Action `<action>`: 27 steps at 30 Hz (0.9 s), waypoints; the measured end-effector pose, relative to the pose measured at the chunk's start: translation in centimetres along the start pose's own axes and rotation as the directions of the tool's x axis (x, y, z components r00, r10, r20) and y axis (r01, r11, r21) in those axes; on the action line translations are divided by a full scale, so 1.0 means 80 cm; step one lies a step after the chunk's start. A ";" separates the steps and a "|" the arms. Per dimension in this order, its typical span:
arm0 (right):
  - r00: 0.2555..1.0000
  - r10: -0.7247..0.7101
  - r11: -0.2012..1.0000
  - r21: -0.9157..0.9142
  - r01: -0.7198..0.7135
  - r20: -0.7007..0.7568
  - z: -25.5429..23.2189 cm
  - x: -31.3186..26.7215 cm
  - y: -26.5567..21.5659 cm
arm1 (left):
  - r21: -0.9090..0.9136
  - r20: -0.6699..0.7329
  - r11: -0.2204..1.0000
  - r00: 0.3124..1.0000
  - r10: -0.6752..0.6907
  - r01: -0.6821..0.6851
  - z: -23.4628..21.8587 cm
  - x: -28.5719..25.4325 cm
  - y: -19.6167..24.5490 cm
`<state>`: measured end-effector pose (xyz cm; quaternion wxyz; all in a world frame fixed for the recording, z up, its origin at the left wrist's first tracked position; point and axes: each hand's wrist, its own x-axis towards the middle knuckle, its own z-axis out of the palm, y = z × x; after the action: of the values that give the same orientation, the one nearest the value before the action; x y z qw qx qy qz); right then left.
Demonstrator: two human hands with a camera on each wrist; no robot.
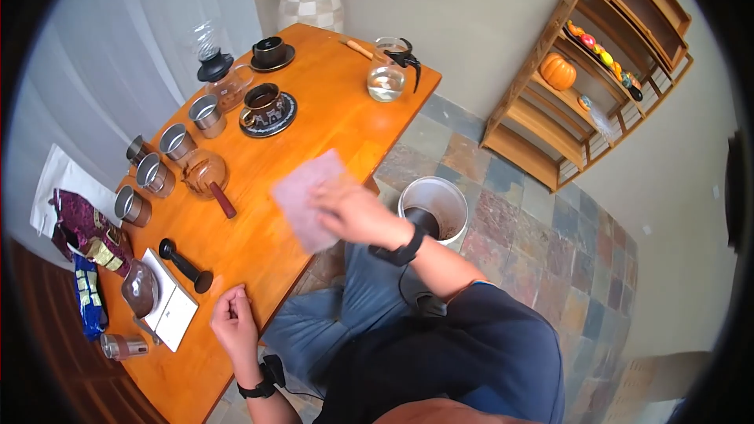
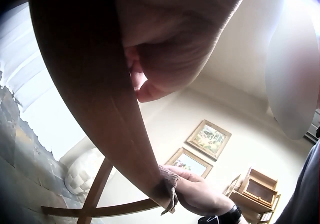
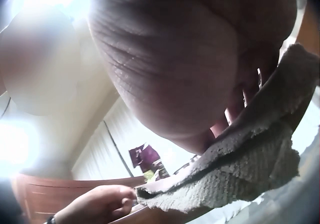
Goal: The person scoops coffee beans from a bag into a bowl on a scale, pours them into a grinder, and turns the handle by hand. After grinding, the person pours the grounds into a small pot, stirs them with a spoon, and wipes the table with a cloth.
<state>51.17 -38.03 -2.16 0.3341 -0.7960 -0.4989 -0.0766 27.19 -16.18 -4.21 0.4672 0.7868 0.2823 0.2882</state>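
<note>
A thin pinkish cloth (image 1: 297, 192) lies flat at the table's near edge, part of it reaching past the edge. My right hand (image 1: 355, 208) presses on it from above, fingers spread over the fabric. In the right wrist view the ribbed cloth (image 3: 240, 186) hangs in folds below the palm (image 3: 170, 68). My left hand (image 1: 234, 320) rests at the near edge of the wooden table (image 1: 314, 122), fingers loosely curled with nothing in them. Close by it lie a black-handled tamper (image 1: 185, 265) and a white notepad (image 1: 170, 302).
Beyond the cloth stand a glass pot with a dark red handle (image 1: 206, 173), a dark cup (image 1: 261, 100) on its saucer, several metal cups and a water carafe (image 1: 386, 78). Coffee bags (image 1: 93, 228) stand at the left. A white bucket (image 1: 434, 208) sits on the floor.
</note>
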 end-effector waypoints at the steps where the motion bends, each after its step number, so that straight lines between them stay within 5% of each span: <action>1: 0.997 0.039 0.999 -0.001 -0.040 -0.067 0.004 -0.004 0.026 | -0.021 -0.001 1.000 1.000 0.016 -0.016 0.002 0.000 0.000; 5: 0.962 0.181 0.973 -0.103 -0.206 -0.206 -0.011 -0.008 0.070 | 0.005 0.019 1.000 0.999 0.029 -0.030 0.001 -0.001 0.003; 9: 0.962 0.176 0.962 -0.171 -0.214 -0.210 0.005 -0.010 0.044 | 0.071 0.005 0.996 0.998 0.055 -0.055 0.003 -0.001 0.009; 11: 0.996 0.085 0.989 -0.117 -0.088 -0.033 0.009 -0.012 0.017 | 0.068 -0.006 0.995 0.997 0.071 -0.071 0.004 -0.001 0.006; 15: 0.992 -0.103 0.992 0.078 0.097 0.073 0.027 -0.019 -0.030 | 0.134 0.005 0.991 1.000 0.009 -0.010 0.004 -0.002 0.010; 19: 0.977 -0.166 0.975 0.170 0.141 0.137 0.025 -0.015 -0.031 | 0.094 -0.009 0.992 0.996 0.085 -0.084 0.004 -0.001 -0.003; 27: 0.995 0.067 0.998 -0.001 -0.067 -0.070 0.021 0.008 -0.001 | 0.191 -0.030 0.975 0.992 0.123 -0.115 0.000 0.000 0.024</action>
<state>51.03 -36.48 -3.12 0.3523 -0.8097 -0.4598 -0.0942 27.54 -16.97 -2.51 0.3662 0.8370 0.2702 0.3039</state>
